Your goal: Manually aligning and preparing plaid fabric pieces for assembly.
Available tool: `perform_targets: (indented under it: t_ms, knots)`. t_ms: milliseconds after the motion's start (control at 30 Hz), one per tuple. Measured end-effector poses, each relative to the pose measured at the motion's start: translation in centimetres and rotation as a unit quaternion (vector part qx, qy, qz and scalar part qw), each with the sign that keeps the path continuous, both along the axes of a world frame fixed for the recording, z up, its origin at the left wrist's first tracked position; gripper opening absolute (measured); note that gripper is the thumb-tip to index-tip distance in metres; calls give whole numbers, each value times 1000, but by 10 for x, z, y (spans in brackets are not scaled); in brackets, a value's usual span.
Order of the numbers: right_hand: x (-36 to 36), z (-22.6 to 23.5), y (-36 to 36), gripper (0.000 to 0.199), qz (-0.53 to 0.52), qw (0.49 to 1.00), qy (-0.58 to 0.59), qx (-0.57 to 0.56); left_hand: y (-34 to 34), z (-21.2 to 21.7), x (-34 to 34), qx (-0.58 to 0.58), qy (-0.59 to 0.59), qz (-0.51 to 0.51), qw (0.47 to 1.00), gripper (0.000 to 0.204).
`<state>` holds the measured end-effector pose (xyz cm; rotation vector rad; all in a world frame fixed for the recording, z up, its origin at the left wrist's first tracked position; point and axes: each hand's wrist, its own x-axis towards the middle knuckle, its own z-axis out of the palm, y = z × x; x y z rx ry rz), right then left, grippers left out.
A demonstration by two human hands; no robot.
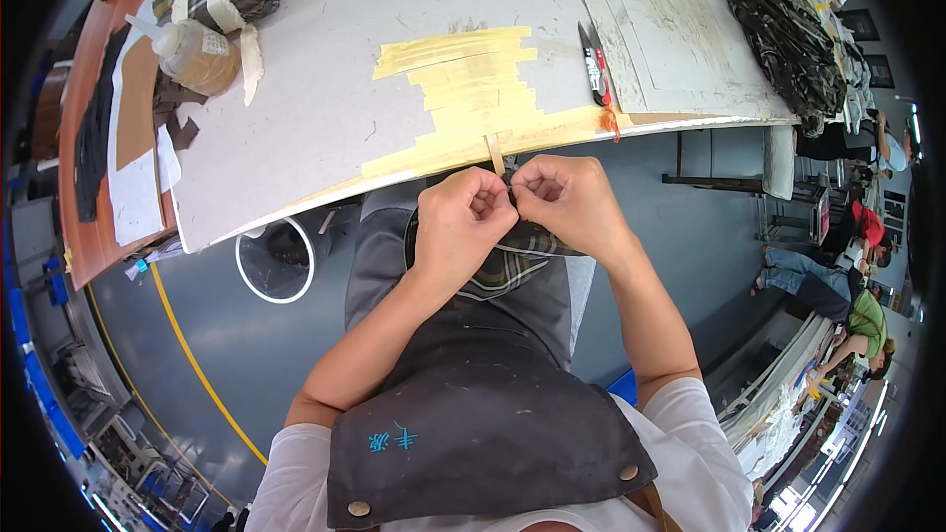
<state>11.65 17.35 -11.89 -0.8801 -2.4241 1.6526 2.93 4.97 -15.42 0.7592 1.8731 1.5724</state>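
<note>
I see the left hand [461,220] and right hand [564,199] knuckle to knuckle at centre frame, fingers curled tight, pinching a plaid fabric piece [510,264] that hangs toward 6 o'clock over the apron [473,404]. Grip point hidden, probably fingertips. Thread snips [594,64] at 1 o'clock on the grey board [325,89]; glue bottle [192,51] at 10.

I see grey floor [266,355] with yellow line [187,350] at 8 o'clock, grey worktable [325,108] at 12, white bin [276,258] under it.
</note>
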Motion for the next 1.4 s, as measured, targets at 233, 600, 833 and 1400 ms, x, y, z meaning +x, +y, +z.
perform_targets:
  t_ms: [233, 600, 833, 1400]
  knots:
    - [9, -19, -3, 6, -78, 984, 19, -159, -2, -3, 1, -4, -98, 12, 995, 4]
    - [5, -20, -5, 5, -96, 978, 23, -182, 1, 1, -6, -3, -278, 27, 960, 4]
    - [1, -14, -11, 7, -41, 997, 66, 23, -2, -2, -3, 1, -95, -3, 996, 3]
    - [0, -32, -21, 8, -145, 985, 77, -45, 1, -8, 1, 31, -200, 19, 979, 4]
